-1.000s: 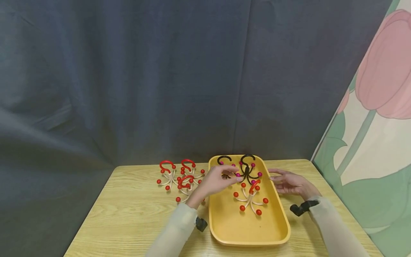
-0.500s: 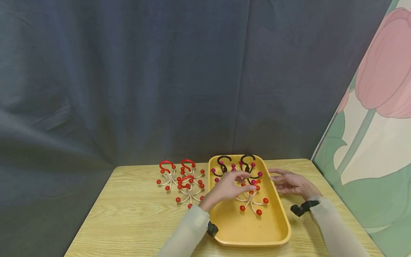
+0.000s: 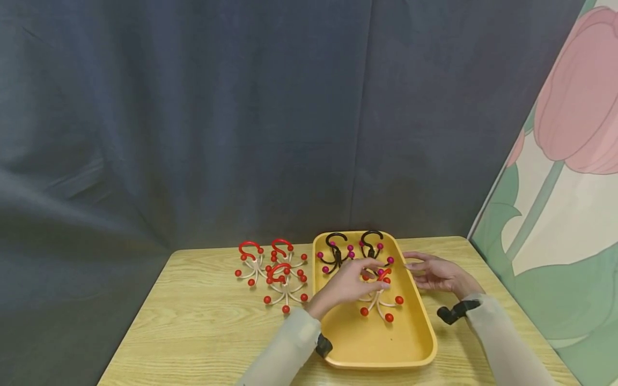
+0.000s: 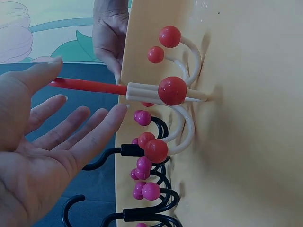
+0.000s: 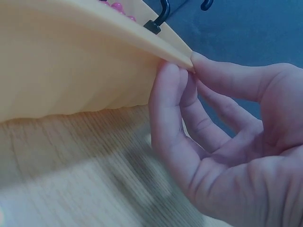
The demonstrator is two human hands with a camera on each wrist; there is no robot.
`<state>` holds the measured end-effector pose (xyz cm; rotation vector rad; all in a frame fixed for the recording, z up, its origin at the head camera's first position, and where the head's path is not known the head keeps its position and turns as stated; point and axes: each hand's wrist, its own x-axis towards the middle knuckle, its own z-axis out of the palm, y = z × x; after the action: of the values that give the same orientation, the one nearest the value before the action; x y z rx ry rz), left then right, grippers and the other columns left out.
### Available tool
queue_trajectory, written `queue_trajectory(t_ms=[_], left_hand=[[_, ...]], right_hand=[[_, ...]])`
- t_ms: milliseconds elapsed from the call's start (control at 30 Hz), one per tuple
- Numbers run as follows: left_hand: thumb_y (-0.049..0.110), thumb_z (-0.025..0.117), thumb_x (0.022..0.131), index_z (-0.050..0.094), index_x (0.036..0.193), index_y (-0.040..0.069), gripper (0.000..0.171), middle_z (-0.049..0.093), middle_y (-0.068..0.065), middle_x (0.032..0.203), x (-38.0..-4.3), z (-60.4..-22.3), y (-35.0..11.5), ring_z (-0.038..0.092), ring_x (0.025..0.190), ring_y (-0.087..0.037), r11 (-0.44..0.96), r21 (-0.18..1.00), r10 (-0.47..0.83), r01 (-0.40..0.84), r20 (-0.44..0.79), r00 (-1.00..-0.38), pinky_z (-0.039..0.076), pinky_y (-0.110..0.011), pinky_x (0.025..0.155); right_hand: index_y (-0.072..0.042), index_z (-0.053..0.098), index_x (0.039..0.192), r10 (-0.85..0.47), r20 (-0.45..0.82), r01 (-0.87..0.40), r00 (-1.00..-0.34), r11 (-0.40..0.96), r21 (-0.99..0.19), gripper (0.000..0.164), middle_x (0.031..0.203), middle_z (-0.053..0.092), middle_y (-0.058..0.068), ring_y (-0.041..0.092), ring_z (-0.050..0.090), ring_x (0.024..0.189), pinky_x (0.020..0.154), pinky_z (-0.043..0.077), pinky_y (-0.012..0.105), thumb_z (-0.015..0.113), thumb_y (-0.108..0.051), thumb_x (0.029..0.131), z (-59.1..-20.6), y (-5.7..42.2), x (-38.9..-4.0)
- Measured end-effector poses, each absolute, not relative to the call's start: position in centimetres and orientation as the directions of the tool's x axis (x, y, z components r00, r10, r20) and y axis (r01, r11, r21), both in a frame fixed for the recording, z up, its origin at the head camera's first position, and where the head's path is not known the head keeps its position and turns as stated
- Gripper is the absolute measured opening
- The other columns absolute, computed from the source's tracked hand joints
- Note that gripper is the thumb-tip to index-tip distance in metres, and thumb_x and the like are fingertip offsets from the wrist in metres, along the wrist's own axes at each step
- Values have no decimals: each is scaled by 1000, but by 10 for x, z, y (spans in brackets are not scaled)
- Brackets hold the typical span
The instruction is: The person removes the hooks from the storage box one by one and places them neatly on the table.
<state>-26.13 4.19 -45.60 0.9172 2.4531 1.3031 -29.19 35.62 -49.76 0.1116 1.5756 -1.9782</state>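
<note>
A yellow tray (image 3: pixel 376 351) holds a white multi-arm hanger (image 4: pixel 142 92) with a red hook and red ball tips. My left hand (image 3: pixel 346 284) is over the tray beside this hanger, its fingers spread. The left wrist view shows the thumb next to the red hook; whether it touches is unclear. Two black hangers with magenta balls, one at left (image 3: pixel 337 256) and one at right (image 3: pixel 371 251), stand at the tray's far end. My right hand (image 3: pixel 436 276) pinches the tray's right rim, thumb above and fingers curled below, as the right wrist view shows.
Several more red-and-white hangers (image 3: pixel 286 289) stand close together on the wooden table (image 3: pixel 207 316), left of the tray. Behind the table hangs a dark curtain (image 3: pixel 241 134). A wall with a tulip picture (image 3: pixel 579 118) rises on the right.
My left hand has moved right and slightly toward me, from beside the black hangers to the red-and-white hanger in the tray. My right hand has stayed at the tray's rim.
</note>
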Motion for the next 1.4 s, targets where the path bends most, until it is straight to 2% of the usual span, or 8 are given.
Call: queue_trajectory(t_ms=[200,567,733,833,1133,1400], left_hand=[[36,78,97,70,136,22,43,74,1,133,-261,-459,45,73,116,-18,368,829,610,421,126,-782,57,-20,91],[25,72,102,72,137,21,35,75,3,134,-261,-460,52,73,115,-7,342,840,594,420,153,-790,56,-17,94],[24,67,104,75,134,18,31,78,4,126,-263,-462,55,70,99,4,333,845,588,418,161,-793,56,-14,85],[24,67,104,76,131,17,29,80,2,121,-264,-464,55,69,95,6,313,866,574,389,154,-804,56,-13,82],[27,68,103,79,127,17,28,81,1,118,-265,-467,55,72,98,3,286,900,536,329,134,-834,57,-14,83],[28,69,102,79,126,17,28,81,1,116,-264,-467,56,72,96,2,293,899,534,325,127,-836,56,-14,77]], right_hand=[[-22,58,138,-399,-416,494,-817,-113,-862,32,116,77,10,21,79,98,87,64,36,56,-8,108,-498,356,-291],[-23,60,135,-405,-406,483,-819,-107,-869,30,114,77,7,19,78,97,88,65,35,54,-8,109,-498,356,-292],[-24,59,134,-395,-414,490,-820,-111,-865,30,113,77,7,19,78,97,88,64,35,56,-10,109,-498,356,-292],[-24,60,134,-406,-409,490,-817,-118,-863,29,114,76,8,19,77,97,89,64,36,57,-9,108,-498,356,-293],[-23,60,135,-417,-410,501,-811,-132,-855,30,116,75,8,20,77,99,90,64,36,53,-8,110,-500,356,-292],[-22,57,138,-416,-410,499,-812,-128,-857,32,115,75,8,19,77,98,90,64,37,53,-8,110,-501,357,-292]])
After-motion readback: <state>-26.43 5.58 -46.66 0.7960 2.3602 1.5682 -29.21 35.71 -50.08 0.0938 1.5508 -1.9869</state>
